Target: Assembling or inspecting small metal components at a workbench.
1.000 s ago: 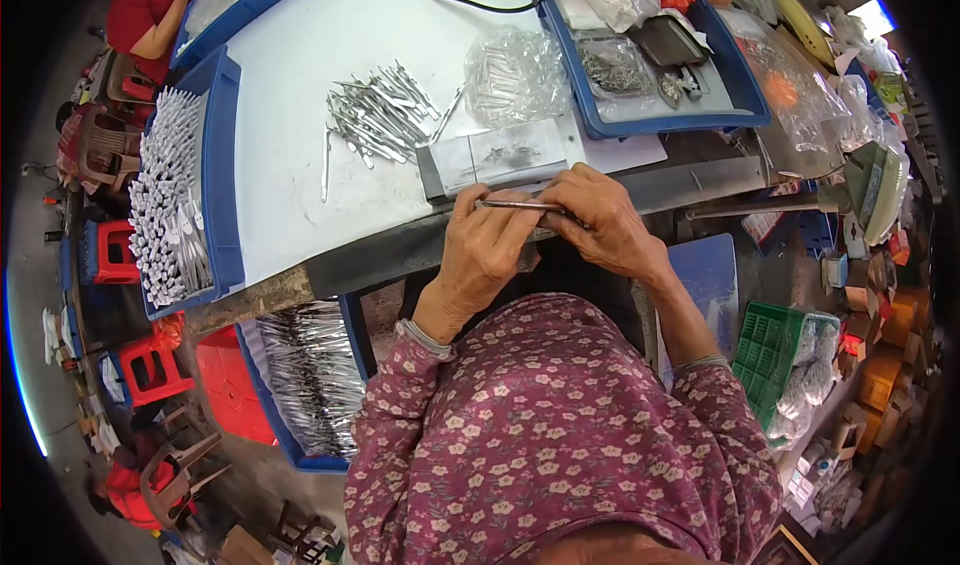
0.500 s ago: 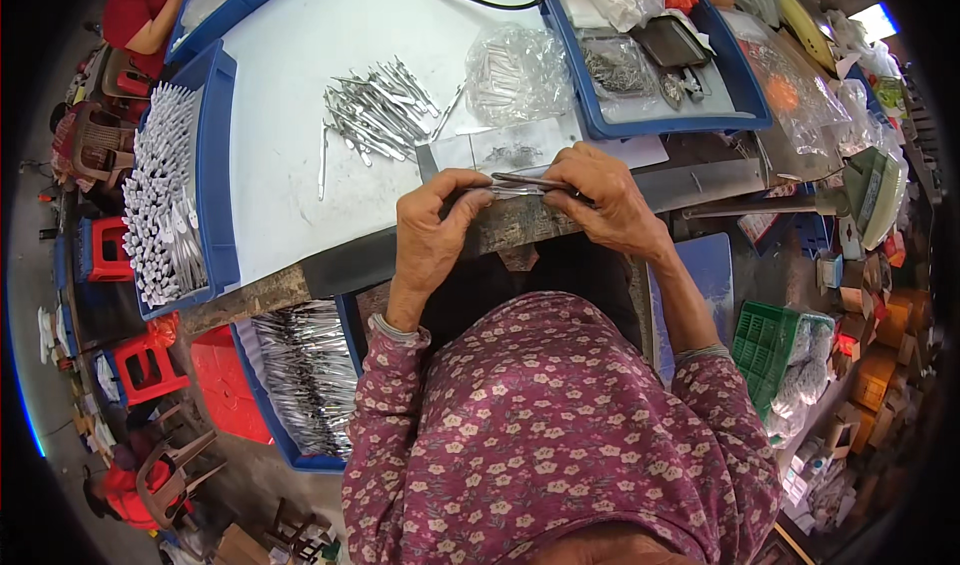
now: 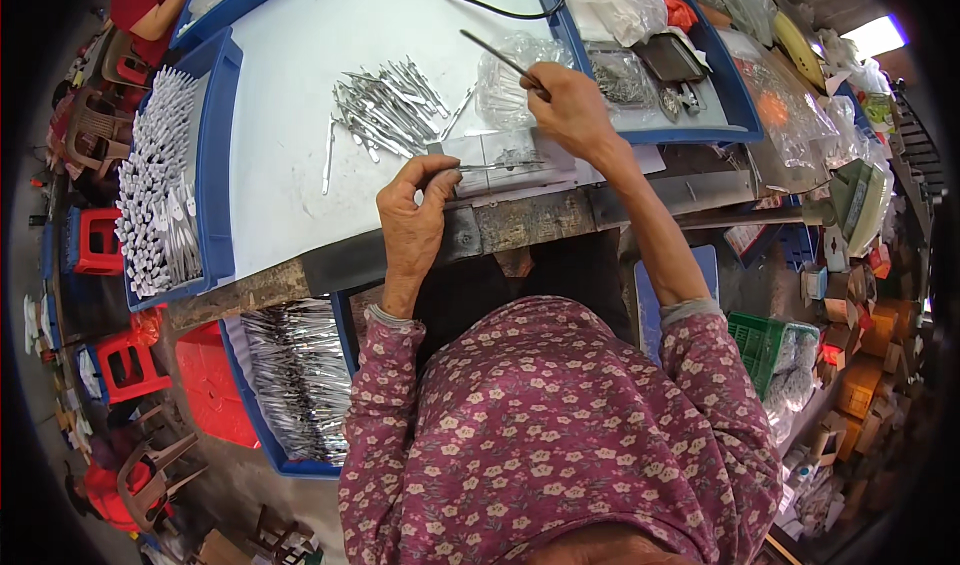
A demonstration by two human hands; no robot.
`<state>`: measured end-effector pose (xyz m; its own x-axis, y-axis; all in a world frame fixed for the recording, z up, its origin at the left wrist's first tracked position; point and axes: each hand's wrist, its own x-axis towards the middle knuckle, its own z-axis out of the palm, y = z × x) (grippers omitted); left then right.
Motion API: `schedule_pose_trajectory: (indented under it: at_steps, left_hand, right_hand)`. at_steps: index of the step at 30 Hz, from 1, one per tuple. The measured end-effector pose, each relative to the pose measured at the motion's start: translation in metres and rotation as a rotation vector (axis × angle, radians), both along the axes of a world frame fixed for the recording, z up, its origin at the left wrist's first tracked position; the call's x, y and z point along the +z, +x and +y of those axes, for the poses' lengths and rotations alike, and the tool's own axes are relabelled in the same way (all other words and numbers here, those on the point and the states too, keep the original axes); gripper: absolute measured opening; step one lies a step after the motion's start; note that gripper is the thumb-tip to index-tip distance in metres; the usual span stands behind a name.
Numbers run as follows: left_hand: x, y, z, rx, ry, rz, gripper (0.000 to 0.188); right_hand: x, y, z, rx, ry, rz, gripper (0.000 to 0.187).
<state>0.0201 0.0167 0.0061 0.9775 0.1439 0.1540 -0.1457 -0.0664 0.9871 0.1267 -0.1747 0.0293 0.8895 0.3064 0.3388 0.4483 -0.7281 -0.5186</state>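
My left hand (image 3: 412, 220) is closed at the near table edge, pinching a slender silvery metal piece (image 3: 500, 167) between thumb and fingers. That piece points right, over a pale sheet (image 3: 560, 163) with tiny dark parts. Raised farther away, my right hand (image 3: 575, 113) is wrapped round a thin dark rod (image 3: 490, 51), which slants up and to the left. Beyond my left hand lies a loose pile of slim metal pieces (image 3: 388, 110). A clear plastic bag (image 3: 495, 85) with pale slim pieces sits behind the rod.
A blue tray (image 3: 222, 145) at left holds many white-ended pieces. Another blue tray (image 3: 742, 133) at right contains bags and a dark box. Below the table edge stands a blue bin (image 3: 300, 467) of metal pieces. A black cord loop (image 3: 480, 5) lies at the back.
My hands have separated. The right one has lifted the dark rod up and away, while the left has shifted slightly left, keeping the metal piece.
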Motion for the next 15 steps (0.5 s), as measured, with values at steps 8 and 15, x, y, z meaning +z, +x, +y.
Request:
schedule_pose_trajectory:
  at_steps: [8, 15]
  left_hand:
    - [-0.006, 0.002, -0.001, 0.094, 0.026, -0.045, 0.008]
    - [-0.012, 0.006, -0.010, 0.129, 0.149, -0.178, 0.007]
  right_hand:
    - [-0.031, 0.027, 0.020, -0.016, -0.322, 0.077, 0.013]
    - [-0.029, 0.032, 0.018, 0.051, -0.345, 0.118, 0.018]
